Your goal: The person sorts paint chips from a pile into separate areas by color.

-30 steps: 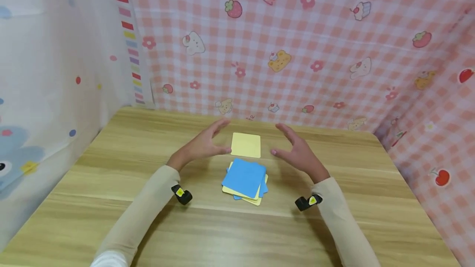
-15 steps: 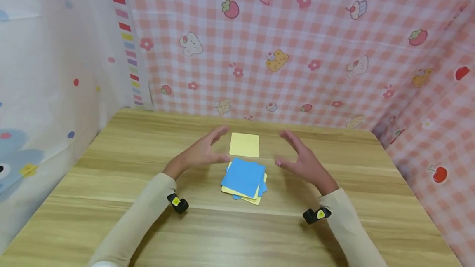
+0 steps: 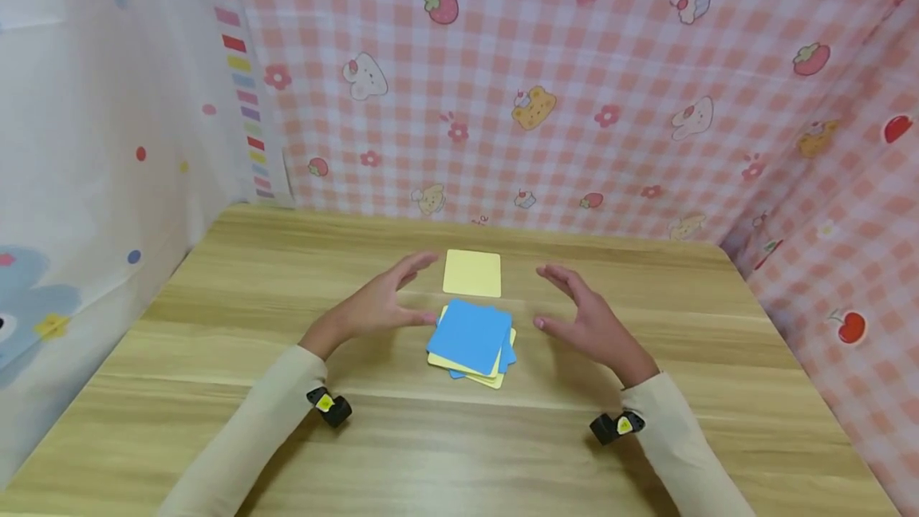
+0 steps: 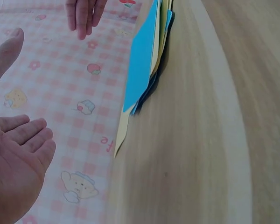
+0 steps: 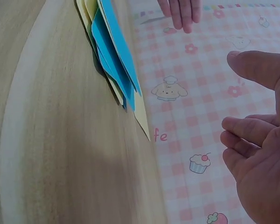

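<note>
A loose stack of square blue and yellow cards lies on the table, fanned at uneven angles, with a blue card (image 3: pixel 470 335) on top. Just behind it a single yellow card (image 3: pixel 472 273) lies flat. To the left of the cards hovers my left hand (image 3: pixel 376 301), fingers extended and thumb apart, its thumb tip close to the stack's edge. My right hand (image 3: pixel 589 321) mirrors it on the other side, farther from the stack. Neither hand holds anything. Both wrist views show the stack (image 4: pixel 142 60) edge-on, with the palm (image 5: pixel 266 163) facing inward.
The wooden table (image 3: pixel 445 453) runs back to a pink checked cloth (image 3: pixel 459 86) hanging behind it. A white patterned cloth (image 3: pixel 93 142) hangs at the left, and a checked one (image 3: pixel 854 254) at the right. Each sleeve carries a small black wrist camera (image 3: pixel 330 407).
Both hands have drawn back a little towards me and slightly apart, away from the single yellow card. The cards have stayed where they were. The head view has shifted slightly.
</note>
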Available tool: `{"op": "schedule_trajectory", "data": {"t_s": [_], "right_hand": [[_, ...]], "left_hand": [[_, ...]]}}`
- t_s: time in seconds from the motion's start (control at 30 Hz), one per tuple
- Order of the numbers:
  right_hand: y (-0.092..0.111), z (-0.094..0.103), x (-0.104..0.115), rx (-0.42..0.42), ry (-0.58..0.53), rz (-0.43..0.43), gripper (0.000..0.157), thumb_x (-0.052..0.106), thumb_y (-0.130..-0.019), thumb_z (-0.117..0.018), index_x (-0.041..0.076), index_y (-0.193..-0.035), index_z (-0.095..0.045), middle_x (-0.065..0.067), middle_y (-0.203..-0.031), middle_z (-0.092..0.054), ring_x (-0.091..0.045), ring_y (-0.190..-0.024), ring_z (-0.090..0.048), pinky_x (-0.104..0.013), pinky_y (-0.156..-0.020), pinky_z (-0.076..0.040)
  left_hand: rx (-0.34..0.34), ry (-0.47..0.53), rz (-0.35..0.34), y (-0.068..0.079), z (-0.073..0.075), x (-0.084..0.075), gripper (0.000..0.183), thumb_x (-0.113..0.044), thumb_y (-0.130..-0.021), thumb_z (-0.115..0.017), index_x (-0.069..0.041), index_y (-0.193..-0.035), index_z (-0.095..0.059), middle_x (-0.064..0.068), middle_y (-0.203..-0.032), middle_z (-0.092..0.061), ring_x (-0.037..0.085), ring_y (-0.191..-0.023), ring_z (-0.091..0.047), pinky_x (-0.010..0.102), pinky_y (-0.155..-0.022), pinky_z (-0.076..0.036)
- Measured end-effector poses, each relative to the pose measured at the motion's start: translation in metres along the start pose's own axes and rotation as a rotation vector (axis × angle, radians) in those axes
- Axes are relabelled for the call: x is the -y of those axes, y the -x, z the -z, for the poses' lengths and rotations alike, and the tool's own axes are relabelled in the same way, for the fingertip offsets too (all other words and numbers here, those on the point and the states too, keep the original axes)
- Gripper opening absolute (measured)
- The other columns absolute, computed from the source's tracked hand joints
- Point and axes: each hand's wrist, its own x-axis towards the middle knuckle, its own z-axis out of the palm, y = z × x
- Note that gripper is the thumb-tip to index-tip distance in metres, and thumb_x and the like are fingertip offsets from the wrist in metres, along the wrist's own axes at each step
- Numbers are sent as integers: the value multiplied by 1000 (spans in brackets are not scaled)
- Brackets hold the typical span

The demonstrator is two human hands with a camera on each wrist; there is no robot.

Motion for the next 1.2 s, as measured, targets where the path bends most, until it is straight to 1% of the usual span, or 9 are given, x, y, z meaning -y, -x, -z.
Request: {"op": "schedule_trajectory", "data": {"t_s": [0.2,0.33,0.47,0.57,0.67,0.8,0.97,1.1,1.2], "right_hand": [[1,-1,1,-6,-17,39,63,10,-92,-76,-1,-142,-40,-16,-155,-45,-35,-145,-37,-60,-116,-28],[3,-1,1,-7,-41,46,64,9,-91,-76,-1,-142,-39,-15,-155,-45,-33,-146,-37,-59,-117,-27],[5,-4,1,4,-103,11,72,9,-90,-78,2,-147,-36,-13,-156,-43,-31,-148,-34,-58,-118,-24],[7,-10,2,22,-151,-33,75,9,-89,-79,6,-149,-34,-13,-157,-41,-30,-149,-31,-60,-118,-24],[9,-18,2,42,-164,-67,77,8,-88,-79,8,-150,-34,-13,-157,-41,-30,-150,-30,-62,-116,-27],[10,-30,1,64,-136,-66,78,10,-87,-81,7,-150,-34,-14,-157,-41,-32,-149,-31,-62,-115,-29],[10,-41,1,63,-74,-60,79,17,-86,-83,5,-149,-37,-15,-155,-45,-34,-146,-36,-60,-115,-31],[10,-47,2,73,-30,-80,80,20,-85,-84,3,-148,-37,-17,-154,-45,-34,-145,-39,-57,-116,-32],[10,-50,2,83,2,-107,81,22,-85,-84,3,-148,-37,-16,-154,-46,-34,-144,-39,-56,-116,-31]], "left_hand": [[14,36,-14,1,1,4,99,-37,-85,-83,-10,-160,-24,8,-165,-25,25,-152,-23,42,-123,-21],[34,82,-32,-1,-3,8,98,-34,-86,-83,-7,-159,-24,13,-165,-25,27,-152,-23,43,-123,-21],[62,113,-41,-1,-7,12,99,-36,-86,-82,-5,-159,-23,15,-165,-25,29,-152,-23,45,-123,-20],[100,132,-37,-1,-10,13,98,-28,-88,-81,-3,-160,-20,16,-166,-22,30,-153,-20,47,-124,-19],[139,123,-2,0,-13,15,97,-19,-89,-79,-2,-161,-17,14,-167,-20,31,-153,-18,49,-123,-18],[161,106,38,2,-14,19,95,-16,-89,-78,-3,-161,-17,13,-167,-19,32,-154,-17,50,-123,-17],[167,119,36,1,-14,25,92,-14,-89,-78,-2,-160,-19,12,-166,-22,30,-153,-18,49,-124,-17],[170,109,50,1,-15,31,93,-18,-89,-79,-3,-160,-21,12,-166,-23,33,-153,-18,52,-123,-18],[173,64,69,0,-16,33,96,-24,-88,-81,-5,-160,-21,12,-166,-22,33,-153,-18,53,-123,-18]]}}
